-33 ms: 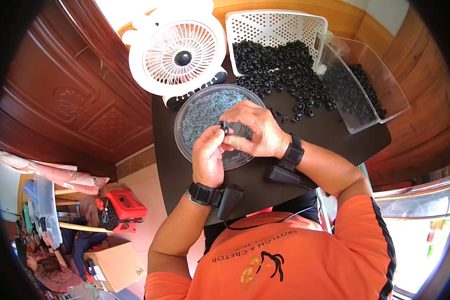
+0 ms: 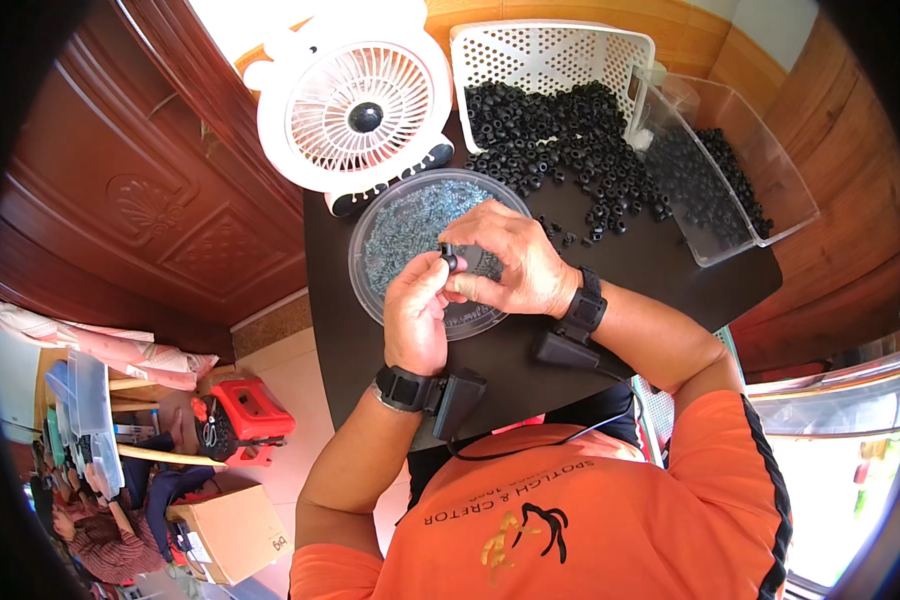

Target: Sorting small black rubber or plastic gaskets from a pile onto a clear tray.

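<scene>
Above a round clear tub, my two hands meet over a small black plastic part. My left hand pinches it from below between thumb and fingertips. From the other side my right hand closes on it, index finger bent at its top and thumb beneath. Many small bluish metallic pieces lie in the tub; they are too small to name. The hands cover part of the tub's middle.
A white fan stands behind the tub. Black ring-like parts spill from a tipped white basket across the dark table. A clear bin at right holds more. Straps and a cable cross near my wrists.
</scene>
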A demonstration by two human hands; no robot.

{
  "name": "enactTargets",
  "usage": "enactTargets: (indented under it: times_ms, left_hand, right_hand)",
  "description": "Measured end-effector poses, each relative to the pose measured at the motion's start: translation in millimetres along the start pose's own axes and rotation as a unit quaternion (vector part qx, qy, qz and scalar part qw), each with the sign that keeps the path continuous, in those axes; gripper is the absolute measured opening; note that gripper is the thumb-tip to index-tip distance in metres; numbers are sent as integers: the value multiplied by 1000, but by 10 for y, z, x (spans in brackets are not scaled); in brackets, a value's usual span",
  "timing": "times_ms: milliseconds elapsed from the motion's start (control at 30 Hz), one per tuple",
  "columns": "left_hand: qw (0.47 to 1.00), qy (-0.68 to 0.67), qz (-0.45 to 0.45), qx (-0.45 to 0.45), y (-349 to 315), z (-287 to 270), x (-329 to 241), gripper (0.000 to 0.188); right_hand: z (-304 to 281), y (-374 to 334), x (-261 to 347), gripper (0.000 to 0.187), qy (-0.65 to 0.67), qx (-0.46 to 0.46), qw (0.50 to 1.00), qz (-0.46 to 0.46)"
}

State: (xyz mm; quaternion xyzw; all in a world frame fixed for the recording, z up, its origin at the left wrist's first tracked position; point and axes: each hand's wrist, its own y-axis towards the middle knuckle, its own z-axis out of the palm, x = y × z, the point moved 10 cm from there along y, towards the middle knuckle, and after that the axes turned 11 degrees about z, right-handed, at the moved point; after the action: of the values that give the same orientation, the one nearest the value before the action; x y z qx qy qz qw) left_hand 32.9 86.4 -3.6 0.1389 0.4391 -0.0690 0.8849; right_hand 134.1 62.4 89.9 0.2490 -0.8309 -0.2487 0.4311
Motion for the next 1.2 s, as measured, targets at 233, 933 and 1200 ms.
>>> enactTargets:
  times_ms: [233,933,1200]
  left_hand:
    - [999,8,-12,34,0,91,-29,26]
    - [997,-22,7,74,0,181,-36,26]
    - [996,-12,24,90,-18,228,-64,26]
  right_hand:
    - [-16,11,27,40,-7,-5,1000,-21]
    - [-89,-25,145,38,-4,-45,996,-80]
    - [-79,-15,117,35,8,-27,997,-66]
